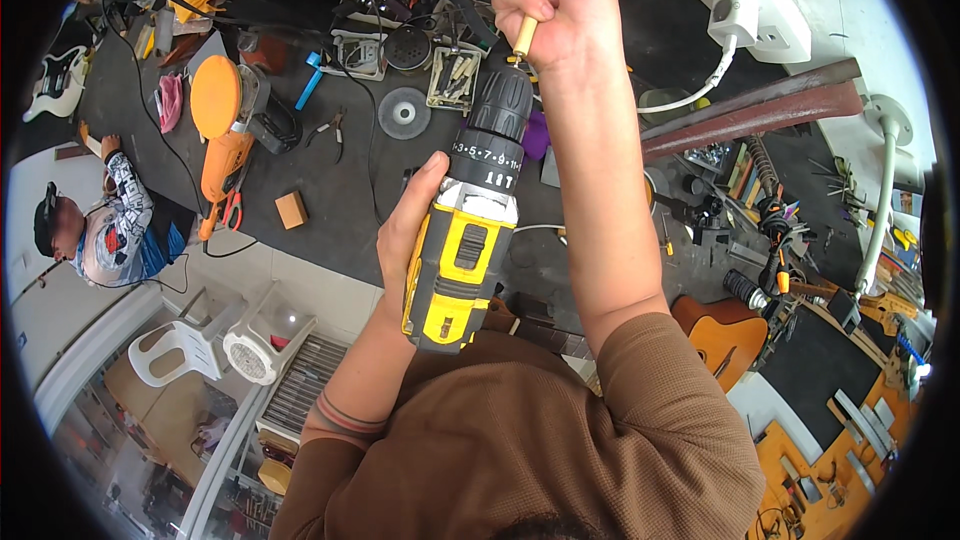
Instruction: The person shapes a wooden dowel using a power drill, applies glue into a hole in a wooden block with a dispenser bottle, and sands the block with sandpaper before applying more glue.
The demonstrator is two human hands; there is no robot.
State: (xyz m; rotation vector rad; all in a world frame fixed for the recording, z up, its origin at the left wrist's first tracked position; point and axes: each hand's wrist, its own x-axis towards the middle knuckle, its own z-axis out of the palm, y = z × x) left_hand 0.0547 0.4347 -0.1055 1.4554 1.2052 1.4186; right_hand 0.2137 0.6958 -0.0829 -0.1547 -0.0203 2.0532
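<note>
A yellow and black cordless drill [458,258] points away from me over the dark bench. My left hand [408,222] is closed round it from the left side, thumb along its body; the handle and the other fingers are hidden beneath. Just beyond the drill's black chuck [503,100], my right hand [560,5] makes a fist round a thin pale wooden-looking rod [525,35]. The rod's near end lies in line with the chuck, with a short thin metal piece showing between them. How far the rod runs inside the fist cannot be seen.
An orange sander [228,145], a grey disc [404,114], pliers [337,133] and a small wood block [291,210] lie left on the bench. Cables cross its far side. To the right are a dark red wooden piece [750,115] and a guitar body [722,335]. A person [110,215] sits far left.
</note>
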